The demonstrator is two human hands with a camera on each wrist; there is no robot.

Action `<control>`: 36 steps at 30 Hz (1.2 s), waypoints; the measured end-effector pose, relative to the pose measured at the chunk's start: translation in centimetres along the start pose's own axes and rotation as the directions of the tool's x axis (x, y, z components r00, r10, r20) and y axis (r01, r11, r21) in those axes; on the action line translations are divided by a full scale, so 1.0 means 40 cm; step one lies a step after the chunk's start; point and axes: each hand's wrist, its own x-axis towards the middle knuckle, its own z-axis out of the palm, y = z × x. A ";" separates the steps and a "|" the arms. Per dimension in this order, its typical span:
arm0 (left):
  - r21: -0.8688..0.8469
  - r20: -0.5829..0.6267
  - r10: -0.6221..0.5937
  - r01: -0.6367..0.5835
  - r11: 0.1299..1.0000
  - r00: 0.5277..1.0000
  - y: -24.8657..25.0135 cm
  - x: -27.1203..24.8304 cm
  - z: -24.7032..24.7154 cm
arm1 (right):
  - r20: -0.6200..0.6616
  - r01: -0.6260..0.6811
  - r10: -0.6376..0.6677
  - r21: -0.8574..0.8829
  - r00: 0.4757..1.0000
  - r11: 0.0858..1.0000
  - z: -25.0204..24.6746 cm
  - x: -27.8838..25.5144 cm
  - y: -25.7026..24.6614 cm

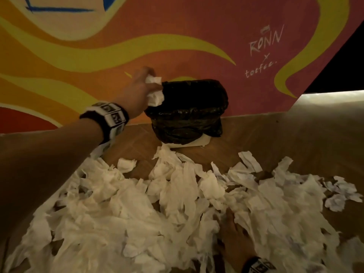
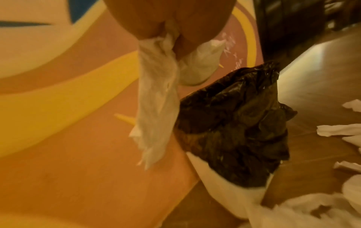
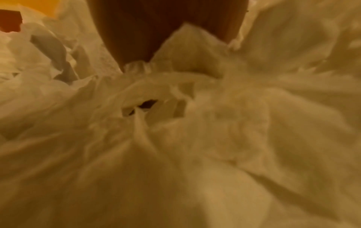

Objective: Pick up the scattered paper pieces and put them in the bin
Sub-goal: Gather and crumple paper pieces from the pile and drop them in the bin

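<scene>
Painted orange-and-yellow wall (image 1: 98, 62) behind, wooden floor (image 1: 275, 138) below. Black-lined bin (image 1: 187, 111) at 12 o'clock against the wall. Left hand (image 1: 137, 89) at the bin's 9 o'clock rim, grip clenched on a tissue wad (image 1: 154, 91) hanging beside the liner rather than over the opening. If released here, likely to drop outside or snag the liner. Paper pieces (image 1: 137, 213) heaped from 3 to 9 o'clock. Right hand (image 1: 234, 233) half buried there; grip impossible to tell.

We stretched our left hand (image 1: 140, 89) forward, fingers curled tight around their load; our right hand (image 1: 235, 231) lay low, half buried.
</scene>
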 end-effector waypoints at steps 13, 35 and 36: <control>-0.001 0.001 0.298 -0.298 0.955 0.955 0.096 -0.025 0.060 | 0.013 0.064 -0.066 0.120 0.998 0.991 0.033 -0.009 0.004; -0.214 0.565 0.052 0.086 0.973 0.823 0.215 -0.549 0.384 | 0.069 0.072 -0.075 0.052 0.995 0.996 0.016 -0.007 0.005; -0.106 0.614 0.001 0.082 0.991 0.789 0.208 -0.549 0.378 | 0.060 0.078 -0.079 0.029 0.995 0.997 0.015 -0.003 0.007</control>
